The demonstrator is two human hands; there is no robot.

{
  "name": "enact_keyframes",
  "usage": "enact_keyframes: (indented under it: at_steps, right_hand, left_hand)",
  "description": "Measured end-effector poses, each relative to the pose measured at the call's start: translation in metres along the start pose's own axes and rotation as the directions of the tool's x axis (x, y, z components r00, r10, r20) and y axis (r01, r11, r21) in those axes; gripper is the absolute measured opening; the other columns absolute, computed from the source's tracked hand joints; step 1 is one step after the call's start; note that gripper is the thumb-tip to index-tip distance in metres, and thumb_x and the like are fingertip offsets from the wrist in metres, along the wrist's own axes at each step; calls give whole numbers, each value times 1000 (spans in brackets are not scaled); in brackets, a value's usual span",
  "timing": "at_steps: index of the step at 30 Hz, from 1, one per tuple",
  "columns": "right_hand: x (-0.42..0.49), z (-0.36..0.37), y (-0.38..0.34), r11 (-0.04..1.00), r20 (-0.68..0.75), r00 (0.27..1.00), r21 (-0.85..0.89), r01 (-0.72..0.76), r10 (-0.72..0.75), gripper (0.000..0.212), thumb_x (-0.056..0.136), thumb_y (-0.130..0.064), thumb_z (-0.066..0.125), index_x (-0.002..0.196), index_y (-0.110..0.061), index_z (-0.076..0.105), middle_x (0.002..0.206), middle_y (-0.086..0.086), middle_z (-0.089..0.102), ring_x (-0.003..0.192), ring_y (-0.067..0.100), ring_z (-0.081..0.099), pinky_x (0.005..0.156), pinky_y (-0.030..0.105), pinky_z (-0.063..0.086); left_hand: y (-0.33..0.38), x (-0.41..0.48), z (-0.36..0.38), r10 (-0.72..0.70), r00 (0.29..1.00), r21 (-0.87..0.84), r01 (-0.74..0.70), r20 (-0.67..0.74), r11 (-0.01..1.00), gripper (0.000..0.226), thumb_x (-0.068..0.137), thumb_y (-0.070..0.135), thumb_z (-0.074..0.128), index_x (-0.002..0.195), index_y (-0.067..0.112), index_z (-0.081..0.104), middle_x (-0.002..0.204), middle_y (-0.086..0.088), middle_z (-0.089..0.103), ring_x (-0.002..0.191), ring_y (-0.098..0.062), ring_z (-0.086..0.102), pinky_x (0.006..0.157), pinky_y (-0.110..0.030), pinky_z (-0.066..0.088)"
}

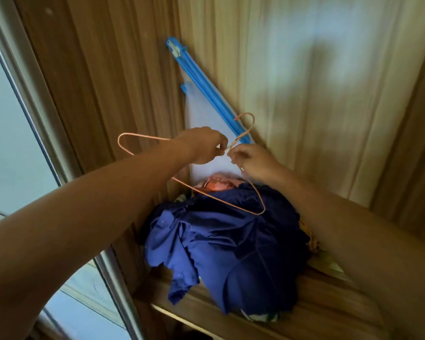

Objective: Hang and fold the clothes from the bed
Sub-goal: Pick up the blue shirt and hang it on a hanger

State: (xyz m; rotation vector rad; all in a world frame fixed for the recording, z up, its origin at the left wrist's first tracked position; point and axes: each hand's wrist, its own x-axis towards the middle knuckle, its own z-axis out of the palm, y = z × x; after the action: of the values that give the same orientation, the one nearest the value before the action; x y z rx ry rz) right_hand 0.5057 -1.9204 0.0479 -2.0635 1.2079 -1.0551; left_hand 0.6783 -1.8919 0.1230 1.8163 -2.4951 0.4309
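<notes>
Orange wire hanger point(189, 168), left hand point(204, 146) and right hand point(250, 160) pinching its neck

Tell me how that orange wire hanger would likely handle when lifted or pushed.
Probably very light: the orange wire hanger is thin wire, held by fingertip pinches of the left hand and right hand. Likely springy, not stiff. Its hook may snag the blue garment.

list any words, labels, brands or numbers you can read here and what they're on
None: no readable text in this view.
The wire hanger, pinched by the left hand and right hand: bare.
The navy garment: no tag or print shows.
The blue-edged plastic bag: no print shows.
The pink patterned cloth: blurred, no lettering discernible.
</notes>
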Motion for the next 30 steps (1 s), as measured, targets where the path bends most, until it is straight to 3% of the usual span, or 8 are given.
enact_keyframes:
  at_steps: [4, 6, 10, 13, 15, 22, 27, 30]
  right_hand:
    - [-8, -4, 67, 956, -134, 986, -262, -132, 99, 37, 90, -4, 54, 125, -11, 61, 110, 16, 63, 104, 33, 61, 91, 38, 48]
    - [-14, -9, 110, 880, -135, 953, -368, -302, 270, 44, 87, -12, 56, 132, -11, 55, 124, 20, 61, 114, 39, 59, 93, 39, 49]
    - [-15, -1, 187, 826, 127, 890, -449, -342, 437, 88, 67, -45, 75, 145, -22, 43, 142, 6, 54, 126, 30, 55, 100, 42, 48]
    - [-27, 1, 173, 802, 88, 930, -540, -256, 357, 25, 92, -27, 64, 111, -12, 56, 125, 11, 62, 110, 33, 60, 81, 34, 44]
    - [-26, -2, 165, 785, -48, 958, -562, -261, 283, 11, 98, -21, 50, 93, -14, 56, 113, 14, 66, 100, 33, 61, 76, 32, 41]
    - [13, -33, 89, 973, -283, 947, -131, -192, 149, 27, 93, -1, 40, 99, 1, 67, 103, 19, 69, 97, 34, 62, 84, 38, 49]
    - [23, -41, 25, 982, -290, 946, 160, -99, 143, 28, 95, 2, 42, 105, 0, 69, 95, 11, 66, 87, 16, 56, 73, 25, 41]
    - [17, -49, -3, 914, -142, 980, 398, -73, 140, 22, 85, -15, 58, 102, -6, 70, 89, 9, 64, 80, 16, 59, 78, 29, 43]
  left_hand:
    - [-12, 2, 25, -26, 999, -61, 29, 43, 998, 13, 97, 35, 50, 86, 39, 55, 94, 0, 66, 89, -26, 61, 86, -44, 54]
    - [-17, 0, 29, -28, 999, -107, 32, 41, 994, 13, 98, 34, 48, 89, 37, 56, 99, -2, 68, 90, -25, 60, 86, -44, 53]
    - [-23, 0, 28, -34, 999, -178, 37, 21, 983, 16, 100, 34, 46, 101, 31, 62, 96, 0, 65, 88, -24, 58, 80, -39, 50]
    - [-21, -2, 27, -47, 999, -203, 47, 8, 978, 18, 103, 32, 47, 108, 29, 63, 93, 3, 59, 87, -22, 56, 72, -33, 42]
    - [-20, -4, 26, -58, 998, -192, 55, -10, 980, 17, 103, 32, 47, 108, 29, 63, 94, 1, 59, 88, -23, 56, 72, -33, 42]
    - [-12, -7, 26, -117, 990, -387, 75, -84, 919, 17, 103, 30, 48, 104, 24, 64, 84, 5, 60, 76, -17, 57, 67, -32, 45]
    - [16, 4, 50, -231, 959, -633, 75, -167, 770, 20, 98, 18, 53, 80, 24, 58, 54, 11, 50, 51, -8, 44, 52, -23, 33]
    - [33, 11, 62, -297, 932, -754, 42, -206, 655, 22, 93, 7, 54, 79, 24, 55, 59, 10, 53, 56, -18, 50, 55, -20, 35]
